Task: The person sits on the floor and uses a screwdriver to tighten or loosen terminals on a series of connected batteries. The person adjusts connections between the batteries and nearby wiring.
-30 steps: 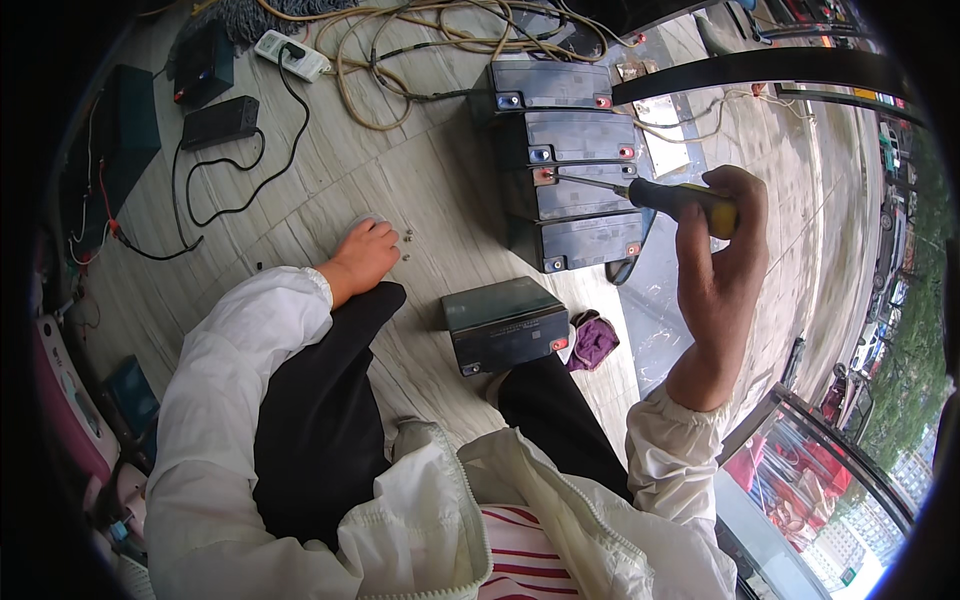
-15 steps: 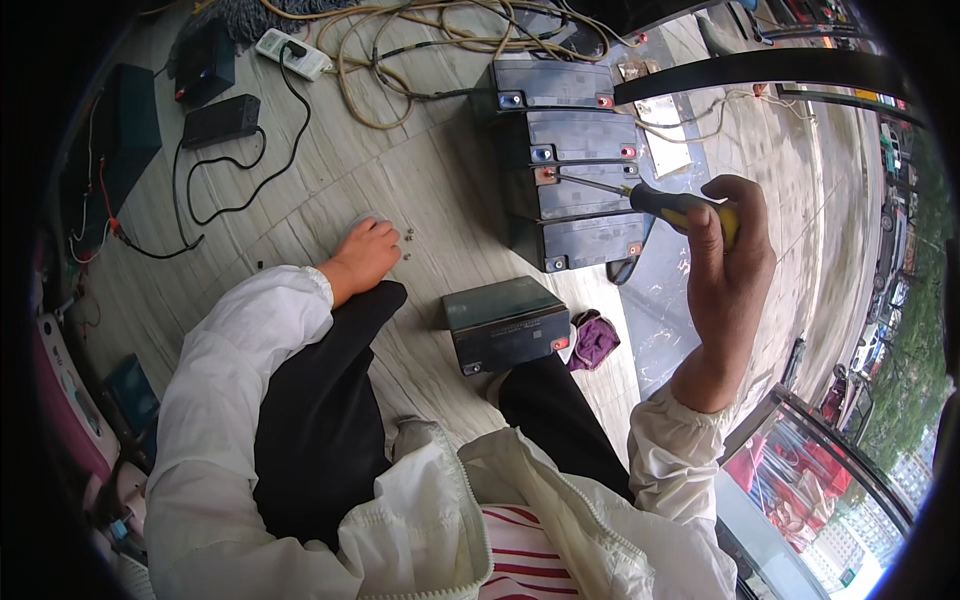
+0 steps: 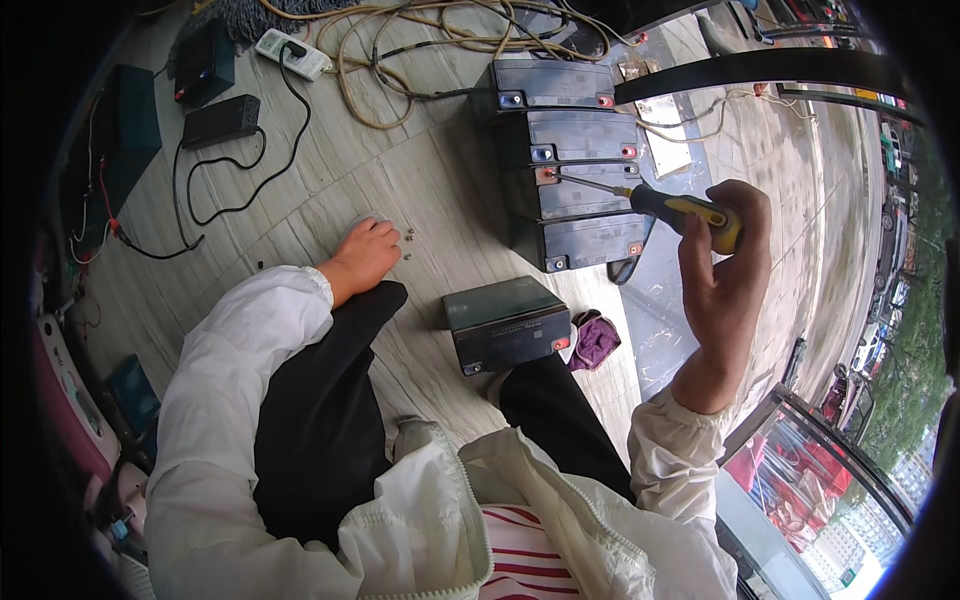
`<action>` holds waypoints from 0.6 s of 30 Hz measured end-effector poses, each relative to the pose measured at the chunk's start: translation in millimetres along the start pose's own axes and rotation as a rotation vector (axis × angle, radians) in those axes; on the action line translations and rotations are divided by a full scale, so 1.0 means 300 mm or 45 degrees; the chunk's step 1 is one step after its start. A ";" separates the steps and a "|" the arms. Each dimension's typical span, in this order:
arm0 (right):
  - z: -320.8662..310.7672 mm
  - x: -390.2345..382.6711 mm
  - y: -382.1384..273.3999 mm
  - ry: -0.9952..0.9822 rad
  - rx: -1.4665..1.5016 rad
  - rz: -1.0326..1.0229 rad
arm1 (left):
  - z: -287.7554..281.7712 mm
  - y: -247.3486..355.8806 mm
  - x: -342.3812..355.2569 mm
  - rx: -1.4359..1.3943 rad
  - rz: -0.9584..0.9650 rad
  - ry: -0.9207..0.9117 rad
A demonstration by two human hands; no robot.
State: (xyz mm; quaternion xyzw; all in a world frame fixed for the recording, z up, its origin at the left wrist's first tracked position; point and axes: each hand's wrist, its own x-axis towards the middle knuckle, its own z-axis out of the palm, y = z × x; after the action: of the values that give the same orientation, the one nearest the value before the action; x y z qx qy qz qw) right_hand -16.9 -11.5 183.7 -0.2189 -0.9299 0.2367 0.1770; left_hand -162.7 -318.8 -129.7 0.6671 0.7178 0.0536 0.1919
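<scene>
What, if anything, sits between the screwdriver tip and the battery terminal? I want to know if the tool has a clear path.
Nothing visible: the right hand holds the yellow-and-black-handled screwdriver, its shaft reaching straight to the third dark grey box-shaped battery.

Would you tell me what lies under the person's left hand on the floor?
The left hand rests flat on the pale tiled floor, with a few small screws beside its fingers. Anything beneath the palm is covered.
</scene>
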 end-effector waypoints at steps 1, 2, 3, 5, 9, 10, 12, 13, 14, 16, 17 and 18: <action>0.001 0.001 0.007 0.052 -0.011 -0.141 | 0.000 0.000 0.005 0.001 0.005 0.005; 0.003 0.001 0.004 0.046 0.014 -0.128 | 0.001 0.000 0.002 0.000 0.002 0.001; 0.004 0.001 -0.002 0.041 0.039 -0.116 | 0.002 -0.001 0.000 -0.002 0.000 -0.002; -0.001 -0.001 -0.015 -0.019 0.087 0.055 | 0.005 -0.002 -0.004 -0.002 -0.006 -0.012; -0.012 -0.007 -0.024 -0.082 0.091 0.265 | 0.006 -0.002 -0.002 -0.002 -0.004 -0.008; -0.011 -0.006 -0.019 -0.059 0.069 0.212 | 0.006 -0.001 0.002 -0.003 0.001 0.001; 0.002 0.000 -0.007 0.030 0.053 -0.041 | 0.006 -0.002 0.001 -0.002 0.001 0.007; 0.005 0.001 -0.005 0.074 0.045 -0.168 | 0.006 -0.003 0.002 -0.002 0.002 0.010; 0.003 0.000 -0.007 0.049 0.052 -0.092 | 0.007 -0.003 -0.001 0.000 0.002 0.013; -0.006 -0.006 -0.016 -0.002 0.065 0.058 | 0.009 -0.004 -0.005 0.003 0.003 0.020; -0.009 -0.009 -0.019 -0.027 0.061 0.169 | 0.008 -0.004 -0.007 -0.003 0.004 0.026; -0.011 -0.012 -0.021 -0.052 0.058 0.281 | 0.006 -0.005 -0.009 -0.009 0.005 0.032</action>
State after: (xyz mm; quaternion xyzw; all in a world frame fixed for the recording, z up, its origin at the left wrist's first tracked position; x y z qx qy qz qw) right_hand -14.4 -17.1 188.9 -0.3110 -0.8980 0.2801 0.1360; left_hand -163.4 -321.8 -131.3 0.6673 0.7185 0.0647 0.1851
